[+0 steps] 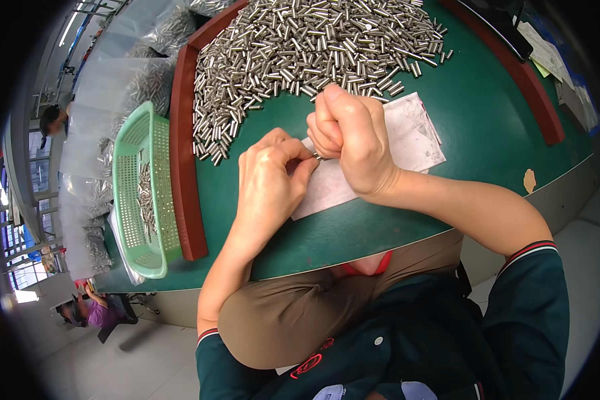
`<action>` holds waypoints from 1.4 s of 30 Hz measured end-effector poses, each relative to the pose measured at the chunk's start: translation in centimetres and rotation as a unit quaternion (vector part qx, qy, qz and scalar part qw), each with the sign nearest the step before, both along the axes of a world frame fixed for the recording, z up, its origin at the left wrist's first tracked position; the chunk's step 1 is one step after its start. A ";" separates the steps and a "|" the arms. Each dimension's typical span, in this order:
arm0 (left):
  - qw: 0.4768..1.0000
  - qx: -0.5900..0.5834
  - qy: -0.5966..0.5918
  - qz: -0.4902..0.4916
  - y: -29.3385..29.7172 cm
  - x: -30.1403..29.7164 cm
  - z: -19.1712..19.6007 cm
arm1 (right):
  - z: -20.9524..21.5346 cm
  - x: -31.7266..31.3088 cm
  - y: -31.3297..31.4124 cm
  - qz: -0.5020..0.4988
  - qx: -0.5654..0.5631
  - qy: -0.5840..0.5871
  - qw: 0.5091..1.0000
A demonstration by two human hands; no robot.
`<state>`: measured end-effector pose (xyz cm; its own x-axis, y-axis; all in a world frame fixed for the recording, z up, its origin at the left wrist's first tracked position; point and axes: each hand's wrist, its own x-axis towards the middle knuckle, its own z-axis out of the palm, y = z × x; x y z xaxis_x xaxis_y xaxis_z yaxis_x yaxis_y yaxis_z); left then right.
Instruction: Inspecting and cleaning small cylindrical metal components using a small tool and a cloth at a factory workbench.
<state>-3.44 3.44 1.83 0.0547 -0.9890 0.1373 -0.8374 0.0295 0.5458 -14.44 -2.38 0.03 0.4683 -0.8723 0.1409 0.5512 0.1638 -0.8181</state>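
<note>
Both hands are bunched together right over the middle of the tabletop. The left hand and right hand are each curled shut, fingertips meeting on one small silver metal pin, pinched between them just above a sheet of white paper. Looks to me like a one-by-one check or sort: a single piece is up for inspection while the rest wait.

Just beyond the knuckles is the big heap of short silver metal cylinders, spread across the green tabletop and touching the paper's far edge. Off to the left, past the dark red raised rim, sits a light green perforated plastic basket with a handful of the same pins in it. Clear plastic bags of more pins are stacked behind that.

My guess is that the pin needs a fine fingertip roll to see all sides, then a short carry left to the basket or back to the heap.
</note>
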 end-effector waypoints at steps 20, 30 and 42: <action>0.976 -0.067 -0.198 -0.059 0.3 -0.4 -0.7 | -0.5 -0.5 -1.2 0.108 0.024 -0.050 0.993; 0.920 0.048 0.389 0.032 -1.0 2.2 -1.1 | 0.1 -0.5 -2.0 0.128 0.082 -0.013 0.988; 0.709 0.183 0.677 0.070 -1.3 3.2 -0.8 | 0.1 -0.6 -2.3 0.125 0.104 -0.006 0.987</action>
<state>-0.24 2.16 1.00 -0.0077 -0.9169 -0.3990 0.4812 -0.3531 0.8023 -15.06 -4.73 0.09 0.6722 -0.7400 -0.0225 0.4810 0.4596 -0.7466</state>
